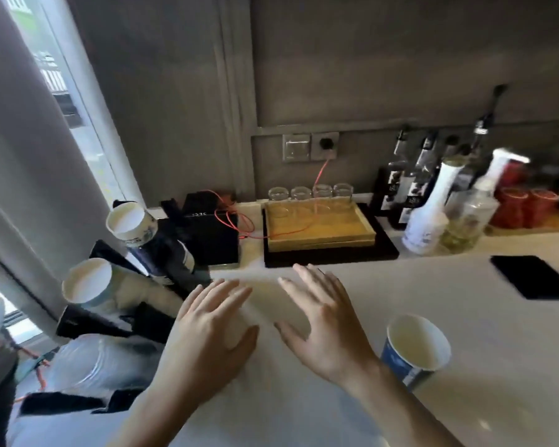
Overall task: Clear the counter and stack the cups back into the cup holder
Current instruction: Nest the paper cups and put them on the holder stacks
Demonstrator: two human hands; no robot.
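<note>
A blue-and-white paper cup [415, 350] stands upright on the pale counter [465, 366], just right of my right wrist. My left hand [212, 330] and my right hand [323, 321] hover side by side over the counter's middle, fingers spread, nothing in them. At the left edge stands the black cup holder [110, 321] with tilted stacks: a blue-patterned paper stack [133, 224] at the top, a plain paper stack [89, 282] below it, and a clear plastic stack [97, 359] lowest. The view is blurred.
A wooden tray on a black base [323, 233] with several small glasses sits at the back. Black boxes with a red cable [213, 227] stand left of it. Bottles, a jar and red cups [449, 201] crowd the back right. A black mat [533, 275] lies at right.
</note>
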